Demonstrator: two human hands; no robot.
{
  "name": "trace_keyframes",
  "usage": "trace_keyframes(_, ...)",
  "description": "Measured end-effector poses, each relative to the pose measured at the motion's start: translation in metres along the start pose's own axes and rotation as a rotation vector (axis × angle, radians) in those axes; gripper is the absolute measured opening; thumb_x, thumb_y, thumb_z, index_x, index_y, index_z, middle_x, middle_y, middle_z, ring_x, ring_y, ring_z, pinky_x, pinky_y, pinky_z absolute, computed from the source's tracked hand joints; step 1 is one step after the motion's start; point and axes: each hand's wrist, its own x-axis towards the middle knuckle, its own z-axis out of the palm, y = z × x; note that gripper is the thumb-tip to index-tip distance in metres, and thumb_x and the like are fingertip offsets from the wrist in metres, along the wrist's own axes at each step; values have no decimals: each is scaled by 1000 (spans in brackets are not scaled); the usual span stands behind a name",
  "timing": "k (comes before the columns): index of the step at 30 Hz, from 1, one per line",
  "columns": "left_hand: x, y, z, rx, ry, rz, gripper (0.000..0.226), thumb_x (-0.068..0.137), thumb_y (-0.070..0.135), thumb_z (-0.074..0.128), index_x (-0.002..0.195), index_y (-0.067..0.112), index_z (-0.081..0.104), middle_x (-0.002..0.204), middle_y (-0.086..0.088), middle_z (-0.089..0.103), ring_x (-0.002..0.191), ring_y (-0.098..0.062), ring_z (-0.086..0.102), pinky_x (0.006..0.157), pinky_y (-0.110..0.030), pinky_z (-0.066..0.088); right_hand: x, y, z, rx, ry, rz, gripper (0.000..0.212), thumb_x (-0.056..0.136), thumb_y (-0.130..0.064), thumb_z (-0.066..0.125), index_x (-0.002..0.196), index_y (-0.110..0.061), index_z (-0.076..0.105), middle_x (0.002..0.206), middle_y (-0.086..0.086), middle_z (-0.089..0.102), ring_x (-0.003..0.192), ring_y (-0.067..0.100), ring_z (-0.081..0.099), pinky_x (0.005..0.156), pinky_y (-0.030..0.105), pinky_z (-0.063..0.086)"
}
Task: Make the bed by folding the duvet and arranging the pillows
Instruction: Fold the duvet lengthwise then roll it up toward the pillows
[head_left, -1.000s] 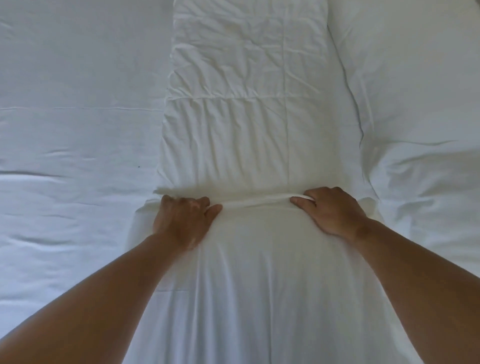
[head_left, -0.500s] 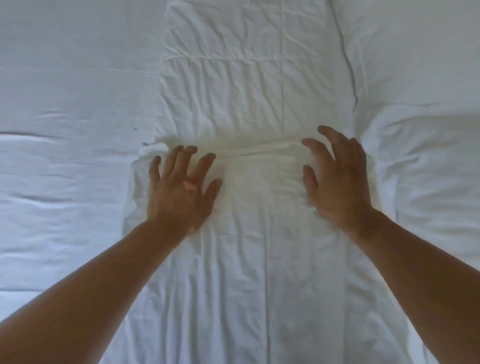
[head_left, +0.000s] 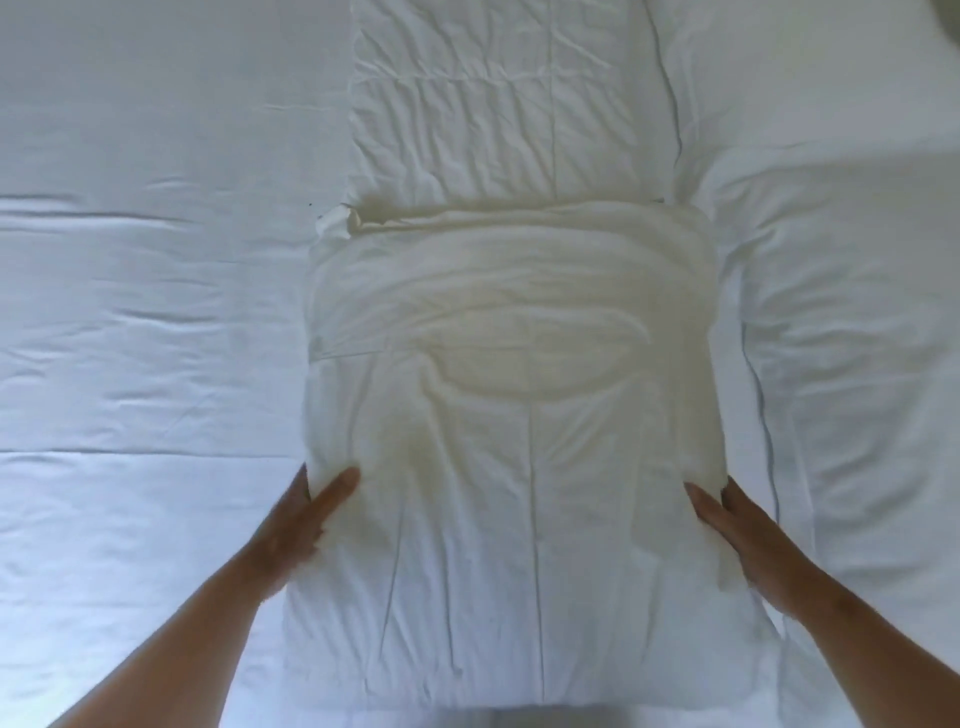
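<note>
The white duvet (head_left: 514, 395) lies as a long narrow strip running away from me down the middle of the bed. Its near part is doubled over, and the fold's far edge (head_left: 498, 221) lies across the strip. My left hand (head_left: 306, 519) grips the doubled part's left side, thumb on top and fingers tucked under the edge. On the right side my right hand (head_left: 737, 525) holds it the same way, thumb on top. The single layer of duvet (head_left: 493, 104) stretches on beyond the fold.
A flat white bed sheet (head_left: 145, 322) with shallow creases covers the bed to the left. On the right lies puffy white bedding (head_left: 841, 312), which looks like pillows. A dark strip shows at the bottom edge, below the duvet.
My hands laid the folded edge down, opened flat on top of it, then drew back toward me and took hold of the two sides of the doubled part.
</note>
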Motion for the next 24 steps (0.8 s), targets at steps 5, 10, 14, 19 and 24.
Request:
trace_keyframes(5,-68,-91,-1,-172,-185,-113,105,40,65,93,132,28,56,124,3,72,120,-21,65,107,-49,46,-50,84,12,136,-115,98,62,80,-32,57,141,-18,51,105,-5,78,90,6,75,68,24,61)
trace_keyframes(10,-95,-146,2,-341,-190,-228,110,31,43,102,129,20,59,125,-6,71,123,-34,58,89,-67,52,-74,102,2,117,-375,118,98,17,-51,91,111,-49,62,95,-39,70,113,6,61,85,20,54)
trace_keyframes(14,-99,-160,23,-492,-84,-180,115,26,33,105,129,12,58,124,-10,71,121,-36,61,97,-65,50,-72,114,0,-82,-409,-19,101,48,-15,100,135,-20,48,118,5,71,108,13,69,81,27,60)
trace_keyframes(19,-109,-160,45,-504,-1,-71,110,26,43,102,124,11,63,117,-6,75,114,-28,67,99,-49,52,-58,127,20,-79,-215,-72,68,62,-27,95,120,-33,60,112,-9,73,105,10,67,90,37,59)
trace_keyframes(24,-157,-144,40,-444,47,42,101,32,44,101,119,5,68,112,-8,76,107,-28,71,91,-43,55,-103,140,9,193,-75,-108,77,53,-38,97,121,-20,65,112,-2,76,110,20,69,88,45,61)
